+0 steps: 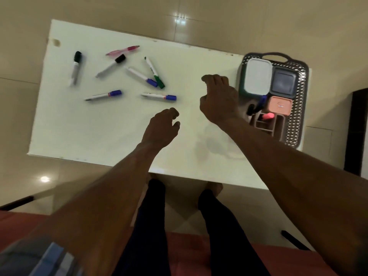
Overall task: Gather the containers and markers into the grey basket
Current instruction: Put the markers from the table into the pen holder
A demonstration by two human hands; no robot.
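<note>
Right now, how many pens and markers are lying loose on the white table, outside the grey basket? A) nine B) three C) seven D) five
C: seven lie on the white table, from the black-capped marker at far left to the blue-capped marker nearest the left hand; the grey basket sits apart at the right.

1. You are in what looks like a home: glossy beige floor tiles (219,20) lie under a low white table (111,124).
2. You sit on a red-covered seat (185,253), barefoot.
</note>
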